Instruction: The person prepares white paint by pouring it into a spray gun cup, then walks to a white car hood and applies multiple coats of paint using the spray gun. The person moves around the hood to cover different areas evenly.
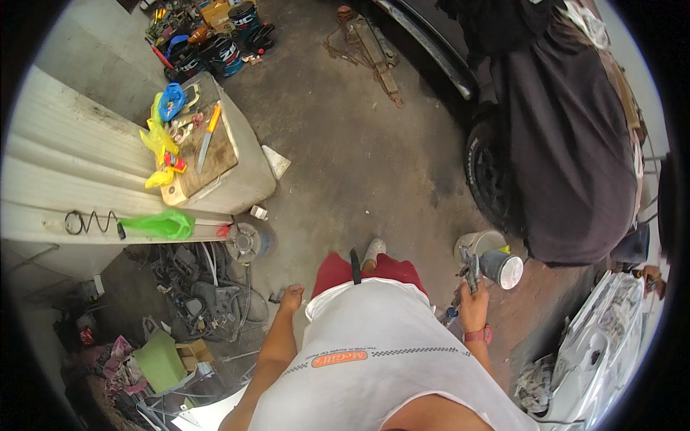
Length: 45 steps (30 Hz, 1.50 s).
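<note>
My right hand point(473, 307), with a red watch on its wrist, is closed round the handle of a metal spray gun point(471, 271). A grey cup with a white round end point(511, 273) sits against the gun, seemingly joined to it. Below the grip, a bluish fitting point(451, 313) shows beside my shirt. My left hand point(291, 297) hangs low at my left side with its fingers curled. A small grey piece point(276, 296) shows right beside those fingers; whether it is held is hard to make out.
A pale bucket point(467, 243) stands beyond the spray gun. A car under dark cloth point(568, 144) fills the right, above a silver bumper point(600, 352). At left, a white chest point(244, 169) bears a knife point(208, 140). Black plastic parts point(190, 287) lie below it.
</note>
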{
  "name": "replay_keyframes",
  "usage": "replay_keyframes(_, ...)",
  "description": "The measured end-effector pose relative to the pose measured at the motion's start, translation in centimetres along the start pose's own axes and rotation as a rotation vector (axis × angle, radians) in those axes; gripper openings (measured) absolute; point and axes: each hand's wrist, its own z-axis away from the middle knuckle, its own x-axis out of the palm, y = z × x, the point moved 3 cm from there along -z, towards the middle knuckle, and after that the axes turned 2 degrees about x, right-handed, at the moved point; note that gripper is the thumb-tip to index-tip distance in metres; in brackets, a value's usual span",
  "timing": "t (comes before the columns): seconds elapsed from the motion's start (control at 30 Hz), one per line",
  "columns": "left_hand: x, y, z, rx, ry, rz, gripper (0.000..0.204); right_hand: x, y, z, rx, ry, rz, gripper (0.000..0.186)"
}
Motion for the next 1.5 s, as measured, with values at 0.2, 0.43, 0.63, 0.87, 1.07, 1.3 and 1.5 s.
replay_keyframes(0.2,1.8,6.2,-3.1,-0.053,-0.225,0.019,0.036,2.6,-7.4,-17.4,-0.071,-0.022,0.034,0.059)
replay_keyframes(0.43,-4.0,18.7,-18.4,-0.156,-0.369,-0.178,0.054,12.1,-16.6,-36.3,-0.038,-0.046,0.362,0.047)
replay_keyframes(0.63,-14.9,42.6,-39.6,0.159,-0.094,-0.554,0.039,20.4,-29.4,-49.0,-0.254,0.023,0.254,0.048)
replay_keyframes(0.87,-28.0,73.1,-61.7,0.123,0.072,0.113,0.054,30.3,-42.7,-65.7,-0.080,0.022,0.122,0.035)
replay_keyframes(1.07,-31.1,83.5,-75.5,0.154,0.072,-0.343,0.055,38.4,-53.7,-81.9,-0.130,-0.022,0.222,0.049)
replay_keyframes(1.3,-32.1,87.6,-79.1,-0.029,-0.222,-0.383,0.044,46.0,-71.4,-99.4,-0.207,-0.092,0.213,0.048)
replay_keyframes(1.5,-36.0,92.9,-85.7,-0.092,-0.255,-0.173,0.040,55.1,-83.5,-113.4,-0.331,-0.090,0.350,0.049)
